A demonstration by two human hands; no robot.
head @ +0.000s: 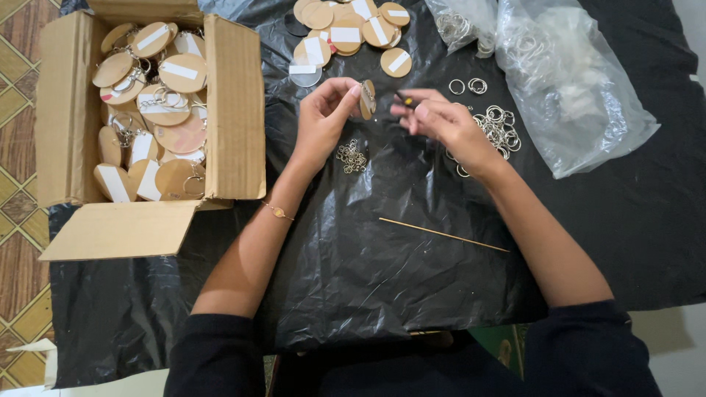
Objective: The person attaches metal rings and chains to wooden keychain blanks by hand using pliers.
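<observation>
While the left hand (323,117) is pinching a round wooden tag (367,99) on edge at twelve o'clock above the small chain pile (352,156), the right hand (441,121) is closing narrow fingers on a small dark tool (404,98), keeping loose rings (497,125) within reach at three o'clock.

Patterned brown floor tiles (18,140) under black plastic sheet (382,265).

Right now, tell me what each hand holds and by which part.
Left hand pinches a round wooden disc by its edge, held edge-on. Right hand grips a small dark tool in its fingertips; its kind cannot be told.
</observation>
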